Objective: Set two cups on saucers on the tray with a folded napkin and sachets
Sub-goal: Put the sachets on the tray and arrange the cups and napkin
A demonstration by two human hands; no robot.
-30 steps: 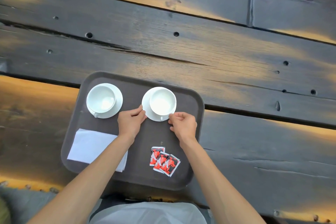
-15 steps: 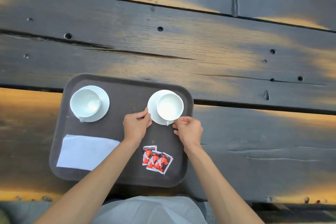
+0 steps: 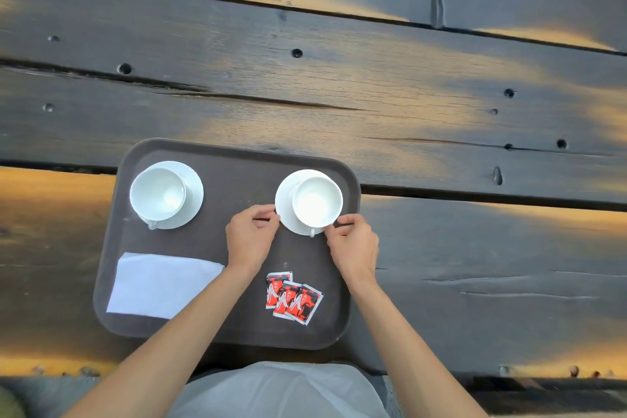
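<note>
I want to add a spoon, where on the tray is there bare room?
Bare: the strip of tray between the left cup and right saucer. Crowded: near edge, with napkin and sachets, and around the left hand and right hand.

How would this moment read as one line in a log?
stage: adjusting right saucer | left hand: on its edge | right hand: on its edge | tray: two cups, napkin, sachets placed

Both forearms are bare to the bottom edge of the frame, no sleeves, watch or rings showing. A pale grey-white garment (image 3: 281,390) fills the bottom centre.
</note>
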